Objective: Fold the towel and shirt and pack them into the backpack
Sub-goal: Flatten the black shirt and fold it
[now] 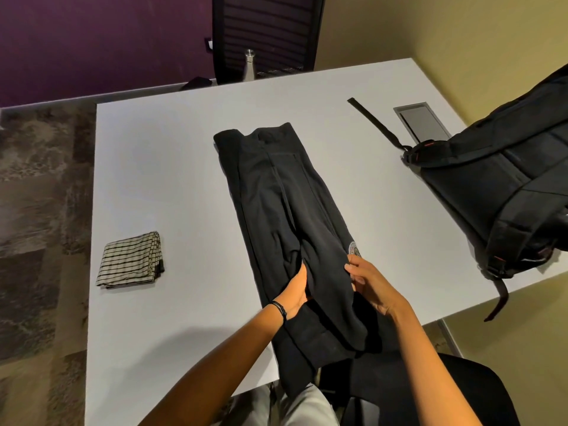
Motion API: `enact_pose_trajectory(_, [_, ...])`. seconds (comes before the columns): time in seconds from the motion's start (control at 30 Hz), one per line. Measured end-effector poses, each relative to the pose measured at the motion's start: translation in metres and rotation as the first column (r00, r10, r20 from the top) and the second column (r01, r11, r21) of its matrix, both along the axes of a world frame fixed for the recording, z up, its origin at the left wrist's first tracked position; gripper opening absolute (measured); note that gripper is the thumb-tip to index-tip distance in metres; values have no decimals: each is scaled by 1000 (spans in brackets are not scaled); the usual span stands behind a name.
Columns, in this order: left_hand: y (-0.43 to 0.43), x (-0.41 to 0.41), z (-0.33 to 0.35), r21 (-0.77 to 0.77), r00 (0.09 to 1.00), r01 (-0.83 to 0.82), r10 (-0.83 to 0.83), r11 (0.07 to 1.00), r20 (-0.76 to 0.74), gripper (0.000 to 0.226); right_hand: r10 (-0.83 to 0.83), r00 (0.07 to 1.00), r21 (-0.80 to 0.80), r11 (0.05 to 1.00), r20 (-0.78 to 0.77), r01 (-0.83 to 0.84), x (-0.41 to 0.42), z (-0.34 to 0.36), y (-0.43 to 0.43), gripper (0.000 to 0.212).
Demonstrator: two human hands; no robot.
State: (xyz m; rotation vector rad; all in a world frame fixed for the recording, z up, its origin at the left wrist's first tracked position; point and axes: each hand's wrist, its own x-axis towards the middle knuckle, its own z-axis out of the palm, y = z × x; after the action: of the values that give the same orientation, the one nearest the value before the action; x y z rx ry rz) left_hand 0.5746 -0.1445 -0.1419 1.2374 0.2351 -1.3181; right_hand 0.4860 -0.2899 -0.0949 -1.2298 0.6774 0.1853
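Honestly, there's nothing you can actually read here. The closest thing is the little round patch point(355, 248) on the black shirt point(276, 204), just above your right hand point(373, 284). It has some pale marking on it, but it's too small and blurry to make out.

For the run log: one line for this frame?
towel: folded, table left | shirt: long strip, mid-fold | left hand: grips shirt | right hand: grips shirt | backpack: table right
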Motion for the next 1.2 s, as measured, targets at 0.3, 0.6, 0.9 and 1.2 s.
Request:
enact_pose_trajectory(0.3, [24, -11, -21, 247, 904, 207, -282, 946, 320, 21, 128, 960, -314, 927, -249, -205, -19, -38, 5, 15])
enact_pose_trajectory(0.6, [37, -8, -12, 488, 519, 79, -454, 869, 724, 25, 38, 993, -613, 784, -108, -97, -22, -37, 8, 14])
enact_pose_trajectory(0.9, [32, -4, -27, 627, -274, 330, -564, 705, 779, 67, 444, 875, -886, 304, -193, -350, -10, -50, 28, 52])
enact_pose_trajectory(1.2, [35, -4, -48, 801, -445, 274, -668, 532, 596, 65, 461, 738, -771, 162, -493, -616, -14, -74, 35, 90])
